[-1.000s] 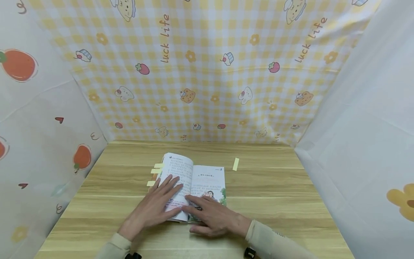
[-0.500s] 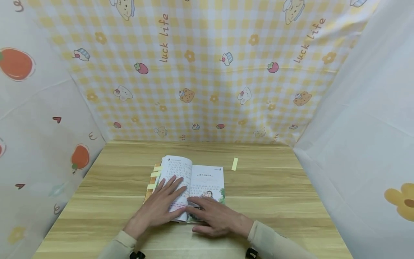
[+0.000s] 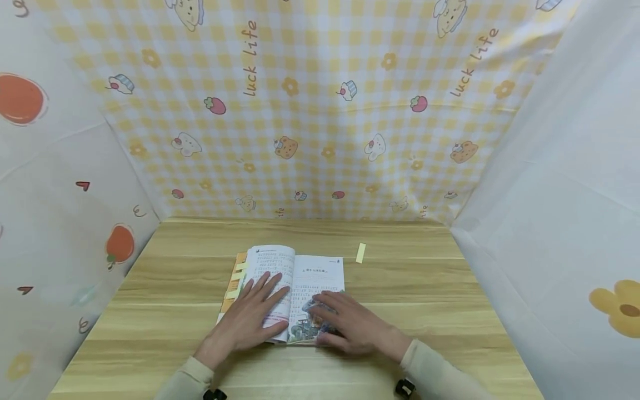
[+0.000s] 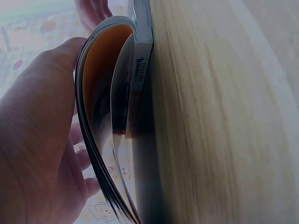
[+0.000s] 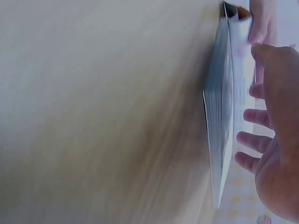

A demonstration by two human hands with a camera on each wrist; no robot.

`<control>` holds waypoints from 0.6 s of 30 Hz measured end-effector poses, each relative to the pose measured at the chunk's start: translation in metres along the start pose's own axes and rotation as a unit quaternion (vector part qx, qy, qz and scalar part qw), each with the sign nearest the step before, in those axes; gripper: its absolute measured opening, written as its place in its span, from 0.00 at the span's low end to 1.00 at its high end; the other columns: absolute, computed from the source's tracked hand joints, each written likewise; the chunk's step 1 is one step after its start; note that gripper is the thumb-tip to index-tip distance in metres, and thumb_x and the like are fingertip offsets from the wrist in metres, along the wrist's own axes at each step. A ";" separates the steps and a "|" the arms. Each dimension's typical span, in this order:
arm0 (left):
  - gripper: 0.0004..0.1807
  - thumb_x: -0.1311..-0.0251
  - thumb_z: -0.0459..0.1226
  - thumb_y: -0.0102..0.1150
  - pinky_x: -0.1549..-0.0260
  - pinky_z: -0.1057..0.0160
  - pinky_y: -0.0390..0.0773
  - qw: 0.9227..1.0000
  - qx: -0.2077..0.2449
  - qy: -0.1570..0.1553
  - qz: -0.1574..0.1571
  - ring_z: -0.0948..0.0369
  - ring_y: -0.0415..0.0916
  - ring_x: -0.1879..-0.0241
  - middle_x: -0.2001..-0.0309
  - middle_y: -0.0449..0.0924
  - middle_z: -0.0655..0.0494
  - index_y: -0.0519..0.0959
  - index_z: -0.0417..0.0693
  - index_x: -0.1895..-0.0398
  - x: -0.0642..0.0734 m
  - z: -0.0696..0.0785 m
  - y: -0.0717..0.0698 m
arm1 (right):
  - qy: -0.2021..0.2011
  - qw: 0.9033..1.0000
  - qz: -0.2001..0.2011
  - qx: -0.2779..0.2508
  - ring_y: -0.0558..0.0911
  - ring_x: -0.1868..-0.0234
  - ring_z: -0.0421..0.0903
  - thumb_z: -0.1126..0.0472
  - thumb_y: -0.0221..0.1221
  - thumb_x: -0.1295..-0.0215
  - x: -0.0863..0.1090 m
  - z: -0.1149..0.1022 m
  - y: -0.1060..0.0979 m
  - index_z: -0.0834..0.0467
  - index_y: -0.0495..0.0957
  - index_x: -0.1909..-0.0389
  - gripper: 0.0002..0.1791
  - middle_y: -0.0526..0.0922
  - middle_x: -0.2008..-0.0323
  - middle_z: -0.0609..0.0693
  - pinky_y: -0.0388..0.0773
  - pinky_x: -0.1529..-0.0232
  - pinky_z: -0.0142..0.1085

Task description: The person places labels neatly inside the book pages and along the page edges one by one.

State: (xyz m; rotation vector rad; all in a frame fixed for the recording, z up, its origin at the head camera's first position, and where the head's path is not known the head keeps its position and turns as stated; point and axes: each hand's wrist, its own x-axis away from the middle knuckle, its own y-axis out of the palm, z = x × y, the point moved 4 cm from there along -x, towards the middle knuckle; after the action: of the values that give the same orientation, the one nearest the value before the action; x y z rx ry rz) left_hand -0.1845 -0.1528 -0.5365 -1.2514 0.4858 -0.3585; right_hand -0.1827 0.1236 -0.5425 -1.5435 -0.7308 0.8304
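An open book (image 3: 315, 272) with printed text and a coloured picture lies on the wooden table. My left hand (image 3: 250, 316) rests with spread fingers on the left page, which bulges upward in the left wrist view, where the curved pages (image 4: 105, 60) arch away from the spine. Over the lower right page is my right hand (image 3: 352, 325), its fingers extended above the picture. In the right wrist view the thick page block (image 5: 217, 116) stands beside that hand's fingers. Pale yellow sticky tabs (image 3: 234, 286) stick out along the book's left edge.
A loose pale yellow strip (image 3: 360, 253) lies on the wooden table (image 3: 425, 300) right of the book. Behind stands a yellow checked cloth (image 3: 320, 122), with white cloth walls on both sides.
My right hand has slid right, away from the book's gutter, uncovering more of the picture. The left pages lie flatter, with more of the orange edge showing; my left hand stays on them.
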 end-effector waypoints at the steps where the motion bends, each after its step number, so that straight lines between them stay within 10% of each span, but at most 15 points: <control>1: 0.41 0.22 0.64 0.61 0.13 0.28 0.61 1.000 0.002 -0.003 0.000 0.39 0.57 0.09 0.09 0.61 0.48 0.72 0.57 0.14 0.000 0.000 0.000 | 0.007 1.000 0.001 0.002 0.71 0.13 0.58 0.32 0.49 0.11 0.002 0.004 -0.001 0.50 0.67 0.12 0.38 0.70 0.14 0.54 0.72 0.14 0.58; 18: 0.46 0.25 0.71 0.58 0.18 0.23 0.66 0.999 0.004 0.000 0.033 0.36 0.59 0.11 0.10 0.62 0.45 0.72 0.57 0.14 0.002 -0.003 0.006 | 0.118 0.993 0.030 -0.006 0.68 0.14 0.70 0.39 0.58 0.15 0.023 0.072 -0.016 0.58 0.69 0.15 0.40 0.68 0.14 0.67 0.64 0.12 0.68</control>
State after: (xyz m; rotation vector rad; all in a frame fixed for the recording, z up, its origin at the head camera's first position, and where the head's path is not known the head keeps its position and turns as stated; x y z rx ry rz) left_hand -0.1847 -0.1549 -0.5431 -1.2253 0.5237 -0.3033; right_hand -0.2302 0.1838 -0.5339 -1.6488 -0.5195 0.6742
